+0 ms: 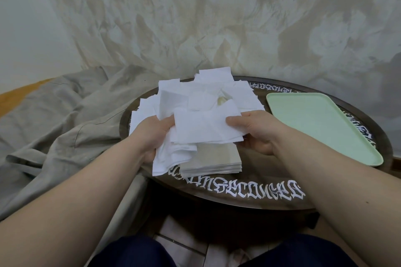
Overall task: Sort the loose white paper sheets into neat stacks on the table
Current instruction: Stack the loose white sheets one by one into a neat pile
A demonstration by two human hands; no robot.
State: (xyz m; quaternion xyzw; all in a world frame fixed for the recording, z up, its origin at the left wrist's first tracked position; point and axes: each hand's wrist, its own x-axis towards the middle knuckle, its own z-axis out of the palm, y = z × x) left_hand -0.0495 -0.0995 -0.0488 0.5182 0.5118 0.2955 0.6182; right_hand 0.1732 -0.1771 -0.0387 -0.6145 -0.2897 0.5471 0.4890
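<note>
The left hand (155,136) is gripping a crumpled bunch of white sheets (173,156). The right hand (253,130) is pinching one sheet (206,128) flat above the neat stack (217,159) on the desk (238,193), seemingly to align it.

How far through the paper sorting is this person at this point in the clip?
Partly done. One squared-up stack sits at the table's near edge. In hand: the left hand grips a bunch of sheets while the right hand pinches a single sheet above that stack. Left: a large loose pile behind the hands is unsorted. The green tray holds nothing.
</note>
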